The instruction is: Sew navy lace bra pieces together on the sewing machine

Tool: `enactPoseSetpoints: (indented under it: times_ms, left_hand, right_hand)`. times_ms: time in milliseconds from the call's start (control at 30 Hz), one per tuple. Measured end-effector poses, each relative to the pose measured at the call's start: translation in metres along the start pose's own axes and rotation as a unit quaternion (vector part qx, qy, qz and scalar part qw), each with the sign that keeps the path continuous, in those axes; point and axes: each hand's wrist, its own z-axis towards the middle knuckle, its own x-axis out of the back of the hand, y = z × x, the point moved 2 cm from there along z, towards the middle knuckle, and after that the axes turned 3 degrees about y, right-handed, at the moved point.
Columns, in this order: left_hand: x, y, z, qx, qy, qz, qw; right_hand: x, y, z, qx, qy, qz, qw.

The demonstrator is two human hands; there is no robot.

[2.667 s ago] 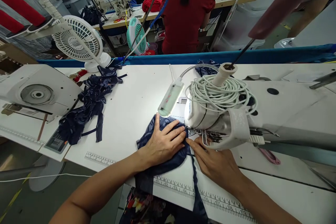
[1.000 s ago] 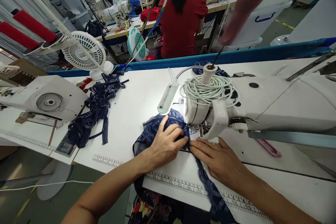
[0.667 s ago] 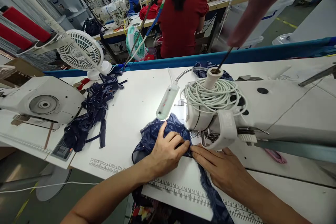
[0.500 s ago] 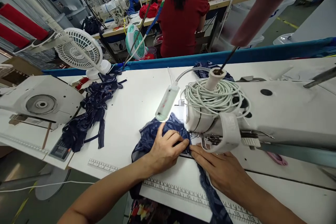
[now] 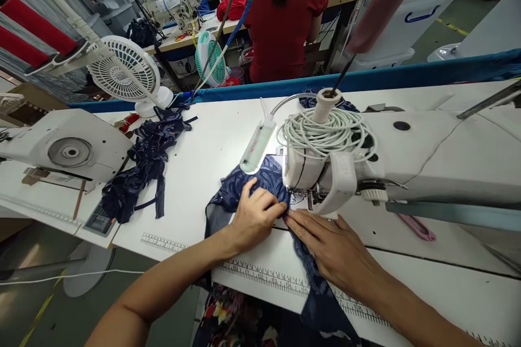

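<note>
A piece of navy lace fabric (image 5: 268, 179) lies beneath the head of a white sewing machine (image 5: 431, 157), its edge at the presser foot (image 5: 299, 195). My left hand (image 5: 256, 214) is closed on the fabric just left of the foot, index finger raised, thumb and other fingers together at the edge. Opposite it, my right hand (image 5: 329, 244) grips the same edge with its fingertips, fingers close together and thumb hidden. The two hands' fingertips nearly meet. From under my right hand, a lace-edged strip of the fabric hangs over the table's front edge.
Left of the fabric lies a heap of navy pieces (image 5: 146, 157), near a second machine (image 5: 69, 146) and a white fan (image 5: 124, 73). A lit lamp (image 5: 257, 146) and coiled pale cord (image 5: 325, 133) sit by the needle head. A person in red (image 5: 285, 27) sits beyond the blue edge.
The view has shifted slightly. More of the lace lies spread beside the presser foot, and the hanging strip shows further down. Both hands keep their hold near the foot.
</note>
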Motion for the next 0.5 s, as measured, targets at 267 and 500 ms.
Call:
enactPoseSetpoints:
  times_ms: [267, 500]
  left_hand:
    - [0.005, -0.002, 0.005, -0.03, -0.023, 0.015, 0.999]
    - [-0.004, -0.001, -0.003, -0.036, -0.013, 0.0, 0.999]
  right_hand:
    - [0.007, -0.001, 0.003, 0.013, 0.04, 0.016, 0.999]
    - [0.009, 0.0, 0.003, 0.015, 0.042, 0.022, 0.999]
